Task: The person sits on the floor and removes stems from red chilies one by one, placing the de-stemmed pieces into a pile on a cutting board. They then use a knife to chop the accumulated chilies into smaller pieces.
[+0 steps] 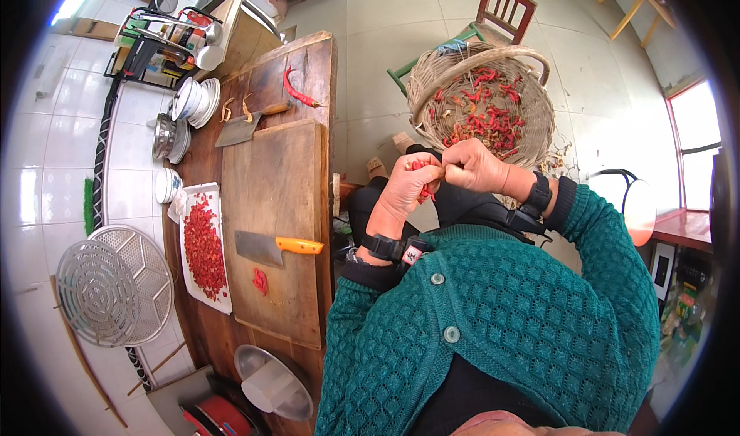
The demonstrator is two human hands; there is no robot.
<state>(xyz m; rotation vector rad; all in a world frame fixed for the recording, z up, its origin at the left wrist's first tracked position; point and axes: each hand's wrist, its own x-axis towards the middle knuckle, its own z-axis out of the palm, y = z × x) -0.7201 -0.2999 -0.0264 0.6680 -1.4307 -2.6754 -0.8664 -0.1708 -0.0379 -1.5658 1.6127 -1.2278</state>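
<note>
My left hand (407, 184) is closed around several red chili peppers (426, 193), whose ends poke out at the top and bottom of the fist. My right hand (473, 165) is curled, its fingertips meeting the left thumb and fingers. Whatever it pinches there is hidden. Just beyond both hands is a round wicker basket (422, 98) with an arched handle. Loose red chilies (497, 127) and dry stem bits lie inside it.
Left of me, a wooden table carries a cutting board (272, 176), an orange-handled cleaver (260, 248), chili pieces (260, 282) and a white tray (222, 306) of chopped chili. Another cleaver (237, 131), a single chili (298, 92) and a metal bowl (248, 358) are there too. A chair (509, 8) stands behind the basket.
</note>
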